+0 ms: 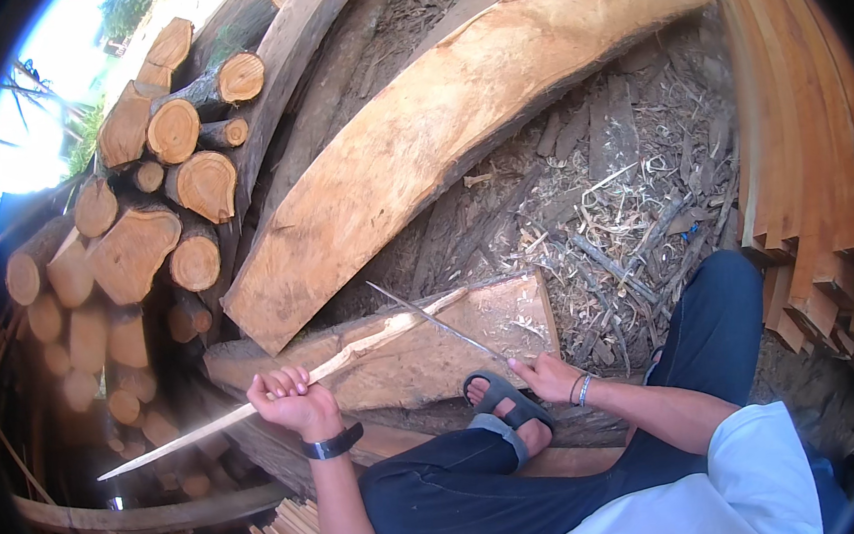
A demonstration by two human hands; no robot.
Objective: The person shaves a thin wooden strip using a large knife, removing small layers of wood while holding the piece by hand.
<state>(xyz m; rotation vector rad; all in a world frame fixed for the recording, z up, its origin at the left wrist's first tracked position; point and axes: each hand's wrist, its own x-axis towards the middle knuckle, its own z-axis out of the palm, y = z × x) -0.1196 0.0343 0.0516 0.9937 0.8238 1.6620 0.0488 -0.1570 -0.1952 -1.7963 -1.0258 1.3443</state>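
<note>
My left hand [295,400] is closed around a long, pale, bark-stripped stick [199,429], which slants from a tapered tip at the lower left up to the right. The stick's far end rests over a short wooden slab [526,311] on the ground. My right hand [548,377] grips a long thin blade, seen almost edge-on, that looks like a machete [463,336]; its handle is hidden in my fist. The blade points up and to the left, crossing the stick near its far end. Whether the two touch, I cannot tell.
A long curved slab [456,124] lies beyond my hands. Cut logs [174,131] are stacked at the left, and sawn boards [808,137] at the right. Shavings [634,226] and bark litter the ground. My sandalled foot [506,406] is close below the blade.
</note>
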